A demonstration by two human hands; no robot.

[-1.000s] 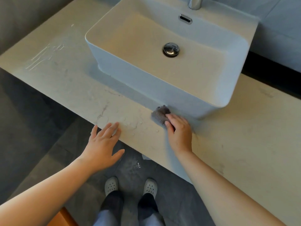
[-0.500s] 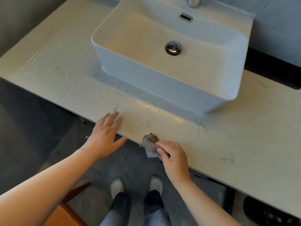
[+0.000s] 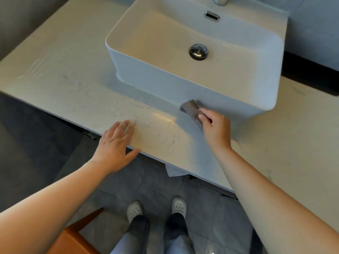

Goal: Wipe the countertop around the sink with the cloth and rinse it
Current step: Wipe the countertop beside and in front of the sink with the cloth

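A small grey cloth (image 3: 191,111) lies on the pale marble countertop (image 3: 69,85), right against the front wall of the white vessel sink (image 3: 183,85). My right hand (image 3: 216,127) grips the cloth's near end with curled fingers. My left hand (image 3: 115,143) rests flat on the counter's front edge, fingers straight and thumb hanging over the edge. Thin wet streaks glint on the counter between both hands.
The sink's chrome drain plug (image 3: 199,51) and overflow slot (image 3: 212,16) show in the basin; the faucet base (image 3: 221,0) sits at the top edge. A white scrap (image 3: 175,171) hangs below the counter. An orange-brown corner (image 3: 73,237) is at lower left, near my white shoes (image 3: 134,209).
My right hand has pushed the cloth from the counter's front edge back up to the base of the sink. My left hand stays flat near the front edge.
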